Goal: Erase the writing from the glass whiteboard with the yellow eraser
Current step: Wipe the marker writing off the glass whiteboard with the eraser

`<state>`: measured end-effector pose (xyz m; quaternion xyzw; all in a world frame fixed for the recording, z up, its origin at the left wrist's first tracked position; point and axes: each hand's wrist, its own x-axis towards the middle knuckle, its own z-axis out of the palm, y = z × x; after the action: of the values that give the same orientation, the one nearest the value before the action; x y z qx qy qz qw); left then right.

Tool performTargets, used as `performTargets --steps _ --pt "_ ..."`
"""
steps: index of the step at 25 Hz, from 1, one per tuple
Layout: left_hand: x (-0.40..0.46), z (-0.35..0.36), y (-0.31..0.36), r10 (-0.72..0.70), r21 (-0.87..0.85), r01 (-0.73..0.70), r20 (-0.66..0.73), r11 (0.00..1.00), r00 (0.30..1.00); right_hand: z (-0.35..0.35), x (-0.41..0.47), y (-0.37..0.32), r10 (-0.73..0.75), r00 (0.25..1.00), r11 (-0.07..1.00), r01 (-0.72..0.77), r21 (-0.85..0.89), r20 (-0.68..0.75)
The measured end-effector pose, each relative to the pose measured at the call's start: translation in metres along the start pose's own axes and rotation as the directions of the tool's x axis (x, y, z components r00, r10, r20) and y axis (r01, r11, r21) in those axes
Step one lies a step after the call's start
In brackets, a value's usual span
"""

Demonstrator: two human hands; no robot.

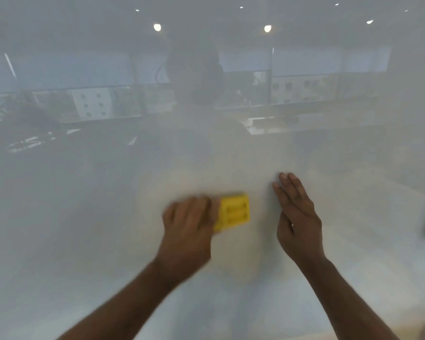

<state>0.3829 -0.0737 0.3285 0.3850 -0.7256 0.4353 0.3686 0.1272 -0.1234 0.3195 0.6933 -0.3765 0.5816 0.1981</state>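
Gripping the yellow plastic block eraser [233, 211], the left hand [188, 225] presses it on the shiny glass whiteboard [84, 217] at lower middle. The right hand [298, 217] lies flat beside it, fingers together.

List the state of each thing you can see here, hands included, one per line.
Yellow eraser: gripped at its left end, pressed to the board, blurred.
Left hand: closed on the eraser.
Right hand: open, fingers straight, at the board.
Glass whiteboard: no writing visible; reflects the room's ceiling lights.
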Motion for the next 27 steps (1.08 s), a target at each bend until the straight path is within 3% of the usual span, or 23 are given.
performTargets --steps 3,6,10,14,16,20,22,27 --pt "-0.080 0.022 0.040 0.208 -0.080 -0.195 0.226 0.978 0.951 -0.004 0.000 0.002 -0.001 1.000 1.000 0.000 0.011 0.009" --pt "-0.086 0.023 0.038 0.280 -0.103 -0.261 0.305 0.960 0.910 -0.006 0.001 0.003 0.000 1.000 1.000 -0.001 0.022 0.020" --pt "-0.019 0.001 0.001 0.117 -0.004 -0.117 0.079 0.993 0.990 -0.001 -0.002 0.000 0.012 1.000 0.998 -0.012 0.055 0.005" --pt "0.023 -0.011 -0.018 -0.051 0.090 0.056 -0.065 0.994 0.997 0.003 -0.004 0.000 0.028 1.000 0.995 -0.028 0.092 0.000" --pt "0.009 -0.005 -0.009 -0.020 0.080 0.023 -0.043 0.997 0.999 0.005 -0.003 -0.002 0.040 0.999 0.994 -0.039 0.100 -0.004" --pt "-0.030 0.001 0.009 0.235 0.022 -0.242 0.165 0.970 0.958 0.007 -0.004 -0.008 0.044 0.999 0.991 -0.041 0.125 -0.021" --pt "-0.021 -0.002 0.000 0.282 0.033 -0.291 0.166 0.956 0.945 0.010 -0.005 -0.008 0.056 0.998 0.992 -0.053 0.111 -0.022" --pt "0.081 -0.041 -0.068 0.024 0.113 -0.009 -0.129 0.994 0.991 0.019 -0.008 -0.014 0.088 0.994 0.993 -0.083 0.078 -0.066"
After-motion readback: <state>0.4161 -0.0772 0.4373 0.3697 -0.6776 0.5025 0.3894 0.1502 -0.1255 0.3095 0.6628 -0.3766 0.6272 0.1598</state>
